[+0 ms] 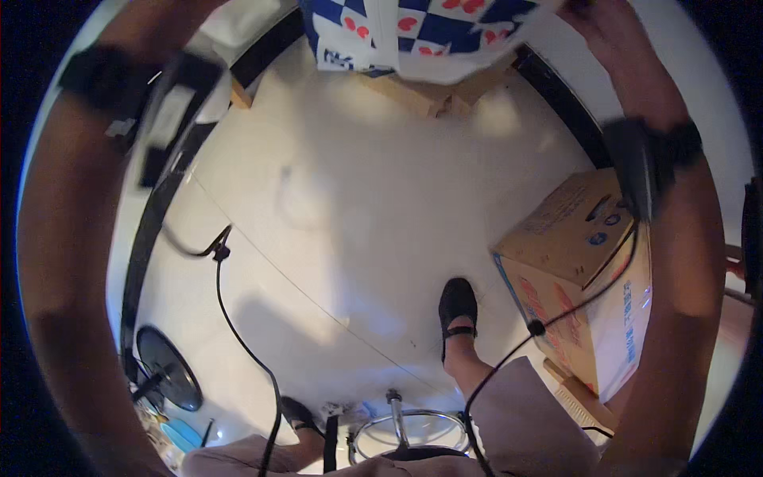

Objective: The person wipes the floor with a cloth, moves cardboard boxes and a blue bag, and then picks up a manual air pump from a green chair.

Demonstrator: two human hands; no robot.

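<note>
A cloth piece [437,48] with blue and white checks and red heart-like shapes hangs at the top of the head view, its upper part cut off. Whether it is a garment, a bag or a cover I cannot tell. My right hand [600,30] is at its right edge, the fingers bent and closed at the fabric, partly cut by the frame. My left forearm runs up the left side and leaves through the top edge, so the left hand is out of sight. Each wrist wears a black strap with a device, the left device [179,111] blurred.
Behind the cloth a cardboard box [433,95] sits on the pale floor. A larger carton [564,230] stands at right, a wooden-backed brush [580,397] beside it. Black cables [238,334] hang from both wrist devices. A round black base [169,367] is at lower left; a stool's metal ring [409,413] is below me.
</note>
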